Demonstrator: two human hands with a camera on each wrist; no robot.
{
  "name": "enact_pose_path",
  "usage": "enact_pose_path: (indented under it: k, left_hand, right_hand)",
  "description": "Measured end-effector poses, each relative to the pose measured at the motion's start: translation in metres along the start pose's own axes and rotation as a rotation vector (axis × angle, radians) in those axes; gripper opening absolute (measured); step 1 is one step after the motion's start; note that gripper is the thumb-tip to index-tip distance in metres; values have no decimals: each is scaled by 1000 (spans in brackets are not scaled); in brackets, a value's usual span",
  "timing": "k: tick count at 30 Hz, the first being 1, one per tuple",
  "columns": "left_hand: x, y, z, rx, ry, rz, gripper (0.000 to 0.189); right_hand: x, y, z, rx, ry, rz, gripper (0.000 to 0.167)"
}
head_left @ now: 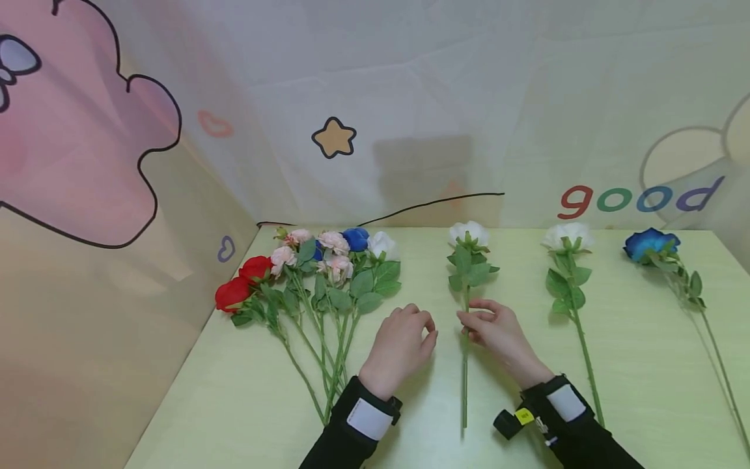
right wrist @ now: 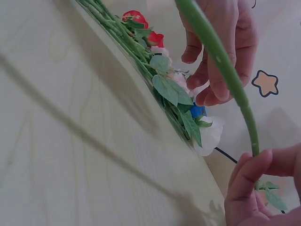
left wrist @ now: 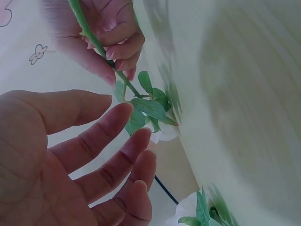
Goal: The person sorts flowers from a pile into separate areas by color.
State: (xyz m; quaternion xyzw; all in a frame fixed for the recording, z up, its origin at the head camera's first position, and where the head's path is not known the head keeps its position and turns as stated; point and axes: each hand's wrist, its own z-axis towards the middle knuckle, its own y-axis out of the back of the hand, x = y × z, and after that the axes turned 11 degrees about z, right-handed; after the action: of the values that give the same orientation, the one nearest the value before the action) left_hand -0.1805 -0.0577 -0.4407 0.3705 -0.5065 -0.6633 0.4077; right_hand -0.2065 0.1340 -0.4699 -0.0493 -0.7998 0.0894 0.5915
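A white rose (head_left: 469, 236) with green leaves has its stem pinched between the thumb and fingers of my right hand (head_left: 498, 335), a little below the leaves. The right wrist view shows the thumb and fingertips on that green stem (right wrist: 221, 61), which is lifted off the table and casts a shadow. My left hand (head_left: 401, 345) is just left of the stem, with relaxed, slightly bent fingers and nothing in them. In the left wrist view its fingers (left wrist: 108, 136) are spread apart from the stem.
Left of my hands lies a bunch of flowers: red roses (head_left: 234, 293), pale pink blooms (head_left: 336, 267), a blue bloom (head_left: 355, 239) and a white one (head_left: 382, 245). To the right lie another white rose (head_left: 567, 236) and a blue rose (head_left: 652, 245). A printed cloth (head_left: 410, 98) hangs behind the table (head_left: 234, 404).
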Motion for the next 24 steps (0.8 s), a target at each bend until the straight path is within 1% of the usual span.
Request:
enact_pose_path:
  k: [5, 9, 13, 17, 20, 24]
  left_hand:
    - [1, -1, 0, -11, -2, -3, 9]
    - [0, -1, 0, 0, -2, -16, 9]
    - [-2, 0, 1, 11, -1, -24, 10]
    - [-6, -1, 3, 7, -10, -32, 10]
    - [-11, -2, 5, 6, -23, -49, 9]
    - [-18, -2, 9, 7, -43, -67, 11]
  right_hand:
    - [1, 4, -2, 13, 9, 12, 46]
    - [3, 8, -6, 23, 18, 0, 44]
    - [7, 16, -11, 35, 45, -63, 45]
    - [13, 28, -17, 42, 71, -131, 45]
    - [18, 40, -23, 55, 81, -173, 43]
    - [26, 59, -31, 78, 101, -250, 44]
